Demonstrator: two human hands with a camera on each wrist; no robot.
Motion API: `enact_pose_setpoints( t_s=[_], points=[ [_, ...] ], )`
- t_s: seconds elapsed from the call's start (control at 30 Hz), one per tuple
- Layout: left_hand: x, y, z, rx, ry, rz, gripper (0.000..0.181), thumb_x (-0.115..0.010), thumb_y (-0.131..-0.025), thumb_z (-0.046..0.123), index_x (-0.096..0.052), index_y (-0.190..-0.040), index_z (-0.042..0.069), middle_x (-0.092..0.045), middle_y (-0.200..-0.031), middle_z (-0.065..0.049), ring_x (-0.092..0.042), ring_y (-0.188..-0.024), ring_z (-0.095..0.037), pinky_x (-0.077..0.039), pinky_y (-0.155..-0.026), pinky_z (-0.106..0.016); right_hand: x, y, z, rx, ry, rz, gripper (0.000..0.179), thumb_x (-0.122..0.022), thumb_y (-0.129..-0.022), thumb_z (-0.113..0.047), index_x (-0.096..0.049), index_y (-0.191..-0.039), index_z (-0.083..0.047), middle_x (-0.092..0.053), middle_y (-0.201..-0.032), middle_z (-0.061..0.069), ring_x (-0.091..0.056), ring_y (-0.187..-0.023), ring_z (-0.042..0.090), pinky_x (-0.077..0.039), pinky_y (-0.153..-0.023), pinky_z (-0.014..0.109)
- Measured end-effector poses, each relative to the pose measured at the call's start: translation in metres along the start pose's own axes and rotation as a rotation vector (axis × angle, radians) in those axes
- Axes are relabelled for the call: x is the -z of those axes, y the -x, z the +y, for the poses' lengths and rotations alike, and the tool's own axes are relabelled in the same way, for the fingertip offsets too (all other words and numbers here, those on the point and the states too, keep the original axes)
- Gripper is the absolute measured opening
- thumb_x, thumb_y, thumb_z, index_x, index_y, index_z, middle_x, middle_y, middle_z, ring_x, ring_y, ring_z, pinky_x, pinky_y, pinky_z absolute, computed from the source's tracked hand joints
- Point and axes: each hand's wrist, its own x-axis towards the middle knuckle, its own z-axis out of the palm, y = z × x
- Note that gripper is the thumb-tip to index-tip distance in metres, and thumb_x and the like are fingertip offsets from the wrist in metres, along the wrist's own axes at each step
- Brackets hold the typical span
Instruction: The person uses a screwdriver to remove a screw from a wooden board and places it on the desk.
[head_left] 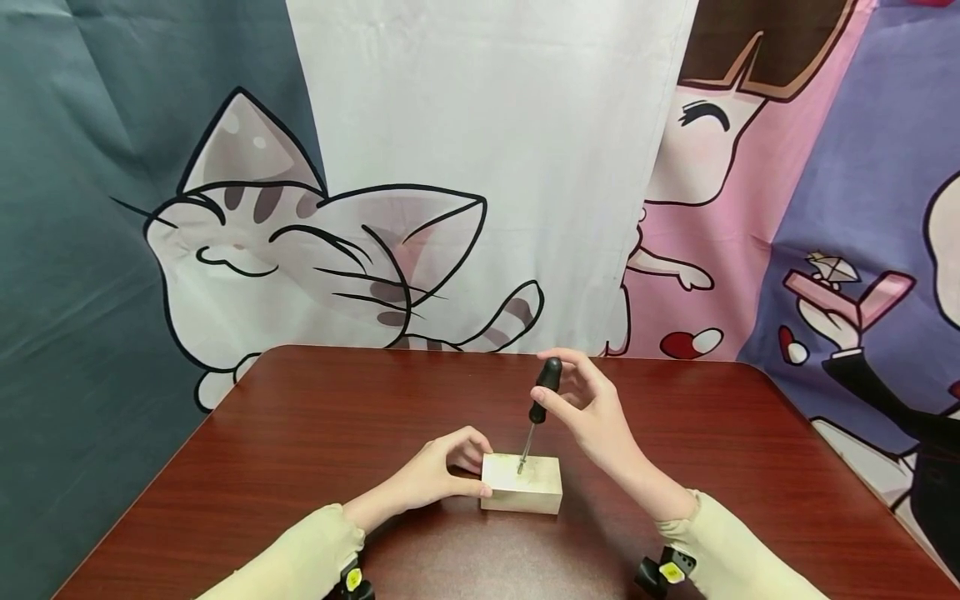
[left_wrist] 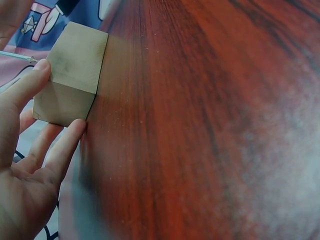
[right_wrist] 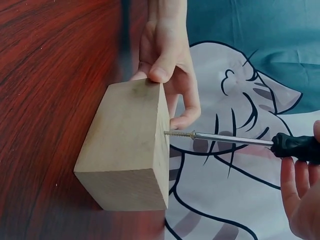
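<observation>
A pale wooden block [head_left: 522,498] lies on the table, gripped at its left end by my left hand [head_left: 429,475], thumb at the front edge and fingers behind. From its top face stands a brass-coloured screw [right_wrist: 179,133], its thread partly showing. My right hand [head_left: 592,410] holds a screwdriver by its black handle [head_left: 548,385], thumb on one side and fingers round the other. The screwdriver's metal shaft [right_wrist: 232,140] runs down to the screw head, with its tip right at it. In the left wrist view, the left fingertips [left_wrist: 77,127] press the block's end near the tabletop.
The reddish-brown wooden table [head_left: 360,392] spreads around the block. Behind it hangs a cloth backdrop [head_left: 480,117] with a cartoon cat and figures. A small black camera [head_left: 663,571] sits on the right wrist, and another [head_left: 356,581] on the left.
</observation>
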Motion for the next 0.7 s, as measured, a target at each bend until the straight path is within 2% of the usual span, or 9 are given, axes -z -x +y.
enact_pose_setpoints(
  t_s=[0.17,0.27,0.43,0.57,0.7],
  points=[
    [-0.0001,-0.0001,-0.0005,-0.005,-0.003,-0.001,0.046,-0.085,-0.078,0.028,-0.06,-0.115,0.021,-0.071,-0.105,0.001,-0.071,-0.097,-0.011,-0.056,-0.09,-0.025,0.0009,0.0001,0.0001,0.022,-0.005,-0.02,0.041,-0.072,-0.09,-0.01,-0.059,-0.128,-0.017,-0.066,-0.093,0.009,-0.068,-0.075,0.016,-0.058,-0.069,0.029],
    [-0.0005,0.0001,-0.0008,-0.003,-0.006,-0.002,0.046,-0.085,-0.078,0.028,-0.06,-0.116,0.021,-0.071,-0.105,0.001,-0.071,-0.097,-0.01,-0.056,-0.09,-0.026,0.0021,0.0,0.0015,0.028,0.001,-0.029,0.044,-0.07,-0.091,-0.01,-0.058,-0.132,-0.02,-0.067,-0.095,0.01,-0.069,-0.08,0.015,-0.058,-0.076,0.024],
    [-0.0008,0.0005,-0.0002,0.002,-0.005,-0.002,0.047,-0.085,-0.078,0.027,-0.06,-0.117,0.018,-0.071,-0.106,0.0,-0.071,-0.097,-0.011,-0.056,-0.091,-0.027,0.0033,0.0003,0.0045,0.057,-0.018,-0.036,0.052,-0.062,-0.096,-0.004,-0.051,-0.143,-0.024,-0.069,-0.108,0.007,-0.07,-0.097,0.012,-0.056,-0.088,0.021],
    [-0.0007,0.0008,0.0006,0.007,0.001,-0.001,0.048,-0.085,-0.078,0.026,-0.059,-0.118,0.016,-0.071,-0.106,0.0,-0.071,-0.098,-0.012,-0.056,-0.091,-0.027,0.0019,0.0009,0.007,0.07,-0.097,-0.034,0.049,-0.049,-0.099,0.004,-0.045,-0.144,-0.015,-0.067,-0.116,0.01,-0.07,-0.1,0.014,-0.06,-0.084,0.027],
    [-0.0004,0.0007,0.0005,0.003,0.0,0.001,0.049,-0.085,-0.078,0.026,-0.059,-0.118,0.015,-0.071,-0.106,0.0,-0.071,-0.098,-0.012,-0.056,-0.091,-0.026,0.001,0.0015,0.0081,0.043,-0.077,0.024,0.04,-0.058,-0.098,-0.003,-0.052,-0.136,-0.013,-0.065,-0.113,0.011,-0.068,-0.096,0.009,-0.059,-0.081,0.025]
  ],
)
